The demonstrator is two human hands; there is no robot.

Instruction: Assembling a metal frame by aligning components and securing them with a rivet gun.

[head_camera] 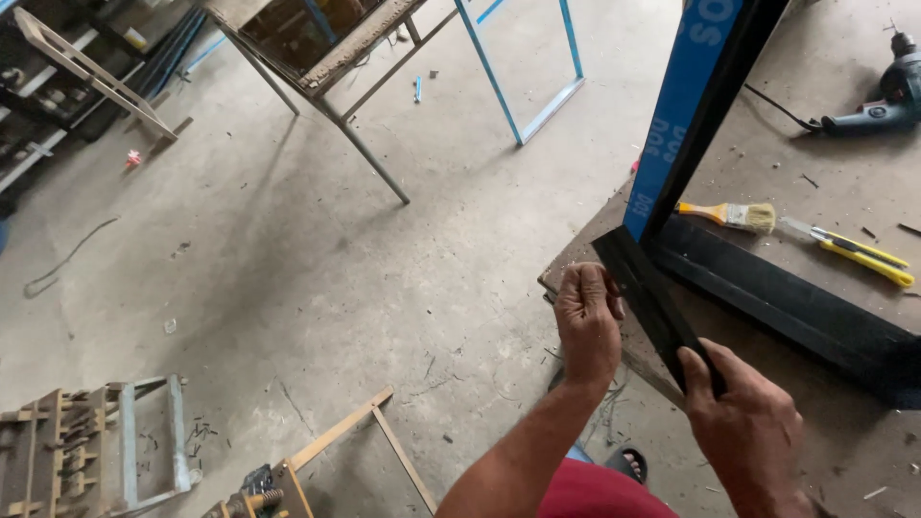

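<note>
Corner of a dark metal frame (pixel 767 288) on the workbench (pixel 844 163), one upright bar still wearing its blue protective film (pixel 683 105). The left hand (pixel 587 321) is closed on the upper end of a short black strip (pixel 652 302) and the right hand (pixel 743 417) pinches its lower end, so the strip spans between both hands against the frame's corner. Judged from this, fitting looks unfinished; a paintbrush (pixel 734 215), yellow utility knife (pixel 854 251) and drill (pixel 878 105) lie untouched beyond.

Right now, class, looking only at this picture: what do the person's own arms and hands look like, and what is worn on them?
Both forearms are bare, with no sleeves reaching them. The left hand and right hand wear no gloves, and no watch, ring or bracelet shows. A red garment appears near the bottom edge.
</note>
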